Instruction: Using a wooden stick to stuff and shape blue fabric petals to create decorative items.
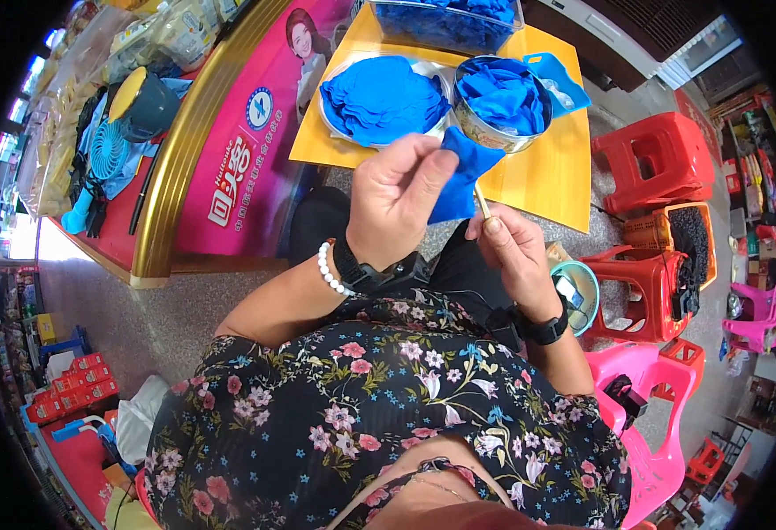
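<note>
Two bowls [386,99] of blue petals beyond both hands [397,196].

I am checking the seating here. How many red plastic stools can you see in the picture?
3. One red plastic stool stands right of the yellow board, another is nearer the person, and a small third one is far lower right. More may be hidden.

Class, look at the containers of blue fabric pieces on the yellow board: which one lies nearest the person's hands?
The round metal tin on the right, just above the blue piece being held. The wider white bowl sits left; the clear box lies farthest.
</note>
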Demonstrator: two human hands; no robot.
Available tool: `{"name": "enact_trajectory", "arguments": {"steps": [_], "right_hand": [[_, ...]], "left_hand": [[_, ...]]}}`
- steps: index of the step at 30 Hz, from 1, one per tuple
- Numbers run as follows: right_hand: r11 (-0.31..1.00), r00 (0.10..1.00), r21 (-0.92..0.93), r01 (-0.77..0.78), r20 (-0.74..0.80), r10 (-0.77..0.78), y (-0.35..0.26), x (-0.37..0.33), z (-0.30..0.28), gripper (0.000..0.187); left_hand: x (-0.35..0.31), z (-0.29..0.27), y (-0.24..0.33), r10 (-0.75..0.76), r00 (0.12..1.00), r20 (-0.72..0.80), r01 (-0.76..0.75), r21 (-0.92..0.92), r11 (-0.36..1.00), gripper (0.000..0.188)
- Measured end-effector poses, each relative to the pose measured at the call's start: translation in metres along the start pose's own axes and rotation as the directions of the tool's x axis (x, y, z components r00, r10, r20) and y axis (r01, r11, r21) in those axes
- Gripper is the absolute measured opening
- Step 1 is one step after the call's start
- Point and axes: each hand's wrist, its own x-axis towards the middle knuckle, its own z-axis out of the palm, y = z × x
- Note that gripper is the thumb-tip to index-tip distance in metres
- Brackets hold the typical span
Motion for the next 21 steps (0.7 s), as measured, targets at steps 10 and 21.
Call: {"name": "enact_trajectory", "arguments": {"steps": [10, 21], "right_hand": [[0.979, 0.996, 0.193, -0.067, 0.068, 0.055, 0.009, -0.006, -0.002, 0.029], [0.977, 0.994, -0.188, 0.096, -0.025, -0.102, -0.002, 0.000, 0.000, 0.026]], "left_hand": [[0.005, -0.003, 0.006, 0.178, 0.983, 0.044, -0.183, 0.133, 0.974, 0.010], [0.005, 0.006, 0.014, -0.151, 0.988, -0.013, 0.134, -0.395, 0.909, 0.004]]}}
